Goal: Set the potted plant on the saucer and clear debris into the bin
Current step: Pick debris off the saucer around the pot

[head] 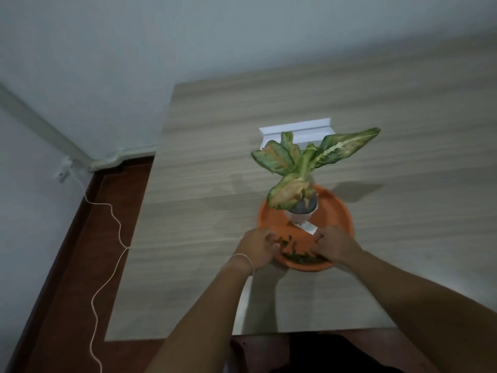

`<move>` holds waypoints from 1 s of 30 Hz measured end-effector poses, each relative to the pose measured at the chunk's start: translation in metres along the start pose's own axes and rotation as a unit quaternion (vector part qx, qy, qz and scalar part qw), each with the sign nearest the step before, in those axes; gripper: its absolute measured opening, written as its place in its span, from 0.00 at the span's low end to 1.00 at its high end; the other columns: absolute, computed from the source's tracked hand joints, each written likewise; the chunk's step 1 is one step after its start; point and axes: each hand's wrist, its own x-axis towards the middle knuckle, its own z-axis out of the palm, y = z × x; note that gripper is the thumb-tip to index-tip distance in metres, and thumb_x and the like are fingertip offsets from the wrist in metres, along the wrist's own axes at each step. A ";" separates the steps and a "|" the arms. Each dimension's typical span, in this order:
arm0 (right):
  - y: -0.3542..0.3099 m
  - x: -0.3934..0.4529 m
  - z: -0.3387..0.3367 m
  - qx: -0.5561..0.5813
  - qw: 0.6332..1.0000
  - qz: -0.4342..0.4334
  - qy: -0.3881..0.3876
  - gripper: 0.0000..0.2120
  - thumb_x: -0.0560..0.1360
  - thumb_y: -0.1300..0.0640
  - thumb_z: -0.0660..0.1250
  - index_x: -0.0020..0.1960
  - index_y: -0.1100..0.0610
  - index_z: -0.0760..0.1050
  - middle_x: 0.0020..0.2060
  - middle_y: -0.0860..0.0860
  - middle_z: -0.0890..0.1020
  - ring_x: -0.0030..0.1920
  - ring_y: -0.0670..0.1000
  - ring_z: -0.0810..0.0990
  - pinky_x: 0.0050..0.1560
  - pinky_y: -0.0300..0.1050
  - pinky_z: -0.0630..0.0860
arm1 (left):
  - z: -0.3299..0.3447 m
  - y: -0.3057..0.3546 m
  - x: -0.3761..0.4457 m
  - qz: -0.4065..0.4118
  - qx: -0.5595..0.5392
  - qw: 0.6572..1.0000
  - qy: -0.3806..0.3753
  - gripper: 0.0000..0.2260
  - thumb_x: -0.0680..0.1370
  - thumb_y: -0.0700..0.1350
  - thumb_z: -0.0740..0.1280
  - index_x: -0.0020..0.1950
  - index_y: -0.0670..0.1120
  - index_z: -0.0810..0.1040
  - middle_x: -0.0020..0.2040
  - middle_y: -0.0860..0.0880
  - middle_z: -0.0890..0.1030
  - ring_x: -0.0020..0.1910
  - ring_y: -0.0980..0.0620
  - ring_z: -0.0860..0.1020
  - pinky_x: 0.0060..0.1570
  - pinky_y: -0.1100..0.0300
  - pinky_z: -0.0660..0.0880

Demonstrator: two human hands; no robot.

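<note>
You had one potted plant (pixel 301 205) standing in one orange saucer (pixel 338 211), toward the saucer's far-left part, on the wood-grain tabletop (pixel 204 184). The plant carried four variegated leaves in a single small white pot. A scatter of green debris (pixel 298 255) lay inside the saucer's near edge; the bits were too small and blurred to count.

Both your hands were at that near rim. Your left hand (pixel 258 247) had its fingers curled loosely over the rim beside the debris, grip partly apart; whether it pinched any bits I could not tell. Your right hand (pixel 333 244) was bent down over the rim on the other side, fingers drawn in, and its grip could not be made out either. One thin band (pixel 246 258) circled your left wrist.

Behind the plant lay one white box-like object (pixel 295 129). One cord (pixel 107 265) trailed across the floor at left.
</note>
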 end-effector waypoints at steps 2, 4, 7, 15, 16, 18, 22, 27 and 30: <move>0.008 0.004 0.000 -0.002 1.000 -0.009 -0.020 0.08 0.64 0.49 0.74 0.37 0.54 0.80 0.37 0.51 0.83 0.41 0.52 0.81 0.42 0.49 0.79 | 0.011 0.018 0.021 0.026 0.069 0.996 -0.052 0.08 0.73 0.45 0.67 0.49 0.45 0.79 0.47 0.43 0.83 0.47 0.43 0.80 0.51 0.50 0.78; 0.010 0.006 0.001 -0.016 0.998 -0.041 -0.037 0.10 0.65 0.47 0.73 0.37 0.53 0.80 0.38 0.50 0.83 0.42 0.52 0.81 0.42 0.48 0.79 | 0.021 0.026 0.036 0.034 0.108 0.989 -0.096 0.07 0.72 0.44 0.66 0.49 0.48 0.78 0.48 0.45 0.82 0.48 0.44 0.80 0.51 0.49 0.78; 0.006 0.008 0.006 -0.058 0.991 -0.107 -0.056 0.13 0.68 0.45 0.71 0.44 0.55 0.81 0.45 0.51 0.84 0.46 0.53 0.82 0.45 0.48 0.79 | 0.032 0.027 0.052 0.039 0.171 0.975 -0.135 0.13 0.72 0.45 0.69 0.57 0.47 0.77 0.55 0.44 0.80 0.53 0.43 0.79 0.54 0.52 0.76; -0.010 0.017 0.024 -0.080 0.980 -0.160 -0.088 0.09 0.70 0.48 0.69 0.43 0.53 0.80 0.41 0.52 0.84 0.40 0.52 0.80 0.39 0.46 0.78 | 0.048 0.022 0.064 0.043 0.229 0.958 -0.169 0.11 0.72 0.47 0.69 0.53 0.45 0.80 0.52 0.43 0.82 0.51 0.43 0.80 0.54 0.51 0.77; -0.012 0.017 0.025 -0.080 0.979 -0.164 -0.089 0.08 0.71 0.50 0.69 0.44 0.54 0.81 0.42 0.52 0.84 0.41 0.54 0.81 0.39 0.46 0.77 | 0.048 0.023 0.064 0.040 0.224 0.959 -0.171 0.11 0.72 0.47 0.70 0.53 0.45 0.80 0.52 0.43 0.82 0.51 0.43 0.80 0.54 0.51 0.77; -0.014 0.019 0.032 -0.077 0.979 -0.165 -0.086 0.08 0.71 0.53 0.67 0.47 0.54 0.81 0.44 0.53 0.84 0.44 0.55 0.82 0.40 0.46 0.77 | 0.048 0.024 0.064 0.034 0.222 0.960 -0.171 0.11 0.72 0.46 0.70 0.53 0.45 0.79 0.53 0.43 0.82 0.51 0.43 0.80 0.54 0.50 0.77; -0.015 0.021 0.044 -0.059 0.984 -0.148 -0.079 0.09 0.72 0.53 0.67 0.48 0.55 0.82 0.47 0.54 0.85 0.46 0.56 0.82 0.45 0.46 0.79 | 0.051 0.022 0.064 0.044 0.251 0.950 -0.182 0.12 0.69 0.45 0.73 0.51 0.45 0.81 0.50 0.43 0.83 0.49 0.43 0.81 0.53 0.50 0.78; -0.012 0.021 0.043 -0.022 0.987 -0.142 -0.069 0.06 0.70 0.55 0.67 0.41 0.56 0.82 0.40 0.53 0.85 0.41 0.55 0.81 0.41 0.44 0.76 | 0.050 0.020 0.065 0.036 0.218 0.960 -0.173 0.11 0.71 0.44 0.70 0.52 0.45 0.82 0.51 0.43 0.84 0.50 0.43 0.81 0.54 0.51 0.78; -0.008 0.020 0.030 -0.001 0.989 -0.143 -0.031 0.06 0.68 0.57 0.67 0.40 0.54 0.83 0.38 0.50 0.86 0.40 0.52 0.81 0.40 0.44 0.77 | 0.044 0.020 0.064 0.019 0.138 0.981 -0.137 0.09 0.71 0.39 0.68 0.48 0.45 0.84 0.48 0.44 0.86 0.47 0.46 0.81 0.49 0.57 0.76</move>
